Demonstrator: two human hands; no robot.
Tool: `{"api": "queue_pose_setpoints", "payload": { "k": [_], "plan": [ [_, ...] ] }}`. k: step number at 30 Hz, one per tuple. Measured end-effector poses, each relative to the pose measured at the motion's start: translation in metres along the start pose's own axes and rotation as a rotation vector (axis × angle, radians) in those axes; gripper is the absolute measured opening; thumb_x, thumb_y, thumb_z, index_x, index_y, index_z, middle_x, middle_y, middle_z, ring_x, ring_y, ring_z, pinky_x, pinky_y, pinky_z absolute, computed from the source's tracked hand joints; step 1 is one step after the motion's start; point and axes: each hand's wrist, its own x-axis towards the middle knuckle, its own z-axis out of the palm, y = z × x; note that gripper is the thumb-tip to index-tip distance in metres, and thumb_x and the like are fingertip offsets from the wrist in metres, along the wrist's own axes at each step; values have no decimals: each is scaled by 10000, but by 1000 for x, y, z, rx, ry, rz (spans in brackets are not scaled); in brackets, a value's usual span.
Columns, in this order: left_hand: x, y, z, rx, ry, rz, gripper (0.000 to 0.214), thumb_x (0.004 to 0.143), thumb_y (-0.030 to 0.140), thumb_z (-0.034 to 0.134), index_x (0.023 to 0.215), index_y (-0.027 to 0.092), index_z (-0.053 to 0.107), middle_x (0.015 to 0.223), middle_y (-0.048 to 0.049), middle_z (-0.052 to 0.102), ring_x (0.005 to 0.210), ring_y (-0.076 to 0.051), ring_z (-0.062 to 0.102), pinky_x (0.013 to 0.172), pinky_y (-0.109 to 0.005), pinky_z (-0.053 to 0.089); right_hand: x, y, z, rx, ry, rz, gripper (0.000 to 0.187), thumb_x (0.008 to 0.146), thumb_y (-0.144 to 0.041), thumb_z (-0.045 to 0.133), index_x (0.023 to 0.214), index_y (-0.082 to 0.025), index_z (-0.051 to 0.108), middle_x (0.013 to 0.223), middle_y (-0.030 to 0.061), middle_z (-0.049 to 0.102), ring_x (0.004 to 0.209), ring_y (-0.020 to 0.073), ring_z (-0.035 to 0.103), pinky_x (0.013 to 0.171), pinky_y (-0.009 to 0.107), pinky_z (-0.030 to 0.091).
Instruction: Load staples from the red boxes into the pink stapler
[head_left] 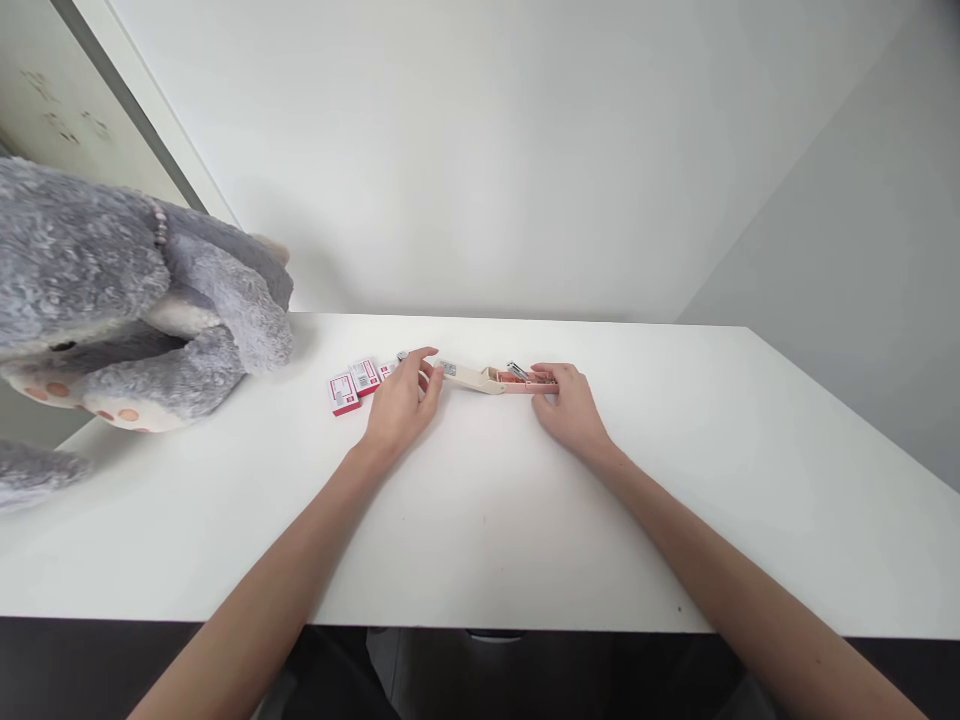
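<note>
A long, narrow hinged case lies spread out on the table, with a cream lid [469, 377] to the left and a pink base [517, 388] to the right. Inside the base are red contents, and a small shiny metal piece [517, 371] stands tilted out of it. My right hand [571, 405] closes around the right end of the base, thumb in front and fingers behind. At the lid's left end, my left hand [399, 405] has its fingers apart, the thumb tip by the lid; whether it touches is unclear.
Several small red-and-white boxes [343, 392] lie left of my left hand, partly hidden by it. A big grey plush toy [202, 300] sits at the left of the white table [480, 560]. Behind the table rises a white wall [480, 160].
</note>
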Motion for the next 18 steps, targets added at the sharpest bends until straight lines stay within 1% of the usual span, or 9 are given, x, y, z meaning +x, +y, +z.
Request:
{"api": "queue_pose_setpoints", "payload": {
  "k": [2, 5, 8, 11, 13, 15, 18],
  "plan": [
    [0, 1, 0, -42, -3, -19, 423, 974, 503, 609, 1312, 253, 640, 976, -43, 728, 640, -194, 570, 672, -322, 407, 1, 2, 1, -30, 4, -31, 432, 821, -162, 603, 1243, -233, 666, 1283, 110, 645, 1269, 317, 577, 1104, 540, 458],
    [1, 5, -1, -160, -27, -64, 409, 957, 531, 623, 1236, 240, 690, 911, -41, 724, 635, -181, 569, 649, -314, 421, 3, 3, 0, 0, -19, -40, 360, 849, -230, 665, 1208, -238, 686, 1245, 114, 654, 1252, 324, 592, 1091, 557, 477],
    [3, 10, -5, -319, -61, -152, 438, 937, 573, 638, 1211, 237, 698, 846, -31, 697, 650, -167, 587, 629, -298, 437, 3, 2, -1, 165, -100, -37, 308, 876, -370, 733, 1148, -231, 694, 1216, 113, 659, 1193, 299, 643, 1018, 515, 555],
    [4, 16, -10, -464, -136, -216, 475, 922, 593, 662, 1222, 226, 684, 761, 0, 623, 572, -128, 524, 590, -288, 428, 1, -4, -1, 299, -159, -55, 340, 875, -461, 763, 1121, -235, 701, 1215, 101, 662, 1174, 272, 666, 995, 471, 587],
    [4, 20, -12, -536, -200, -228, 481, 910, 591, 685, 1200, 208, 693, 713, 14, 569, 539, -114, 486, 564, -289, 416, -2, -9, -2, 343, -164, -69, 335, 870, -474, 774, 1107, -245, 714, 1210, 92, 669, 1186, 268, 665, 1002, 460, 589],
    [5, 23, -14, -589, -249, -237, 482, 891, 585, 714, 1167, 190, 710, 700, 13, 549, 538, -115, 490, 555, -296, 417, -5, -16, -3, 382, -155, -71, 331, 857, -475, 793, 1089, -250, 723, 1207, 90, 681, 1186, 269, 670, 994, 452, 594],
    [5, 23, -13, -669, -278, -261, 482, 865, 574, 750, 1138, 177, 722, 724, 2, 553, 569, -124, 516, 562, -304, 439, -7, -25, -9, 451, -130, 3, 381, 836, -465, 821, 1131, -254, 704, 1217, 93, 704, 1152, 267, 696, 937, 434, 609]
  ]
}}
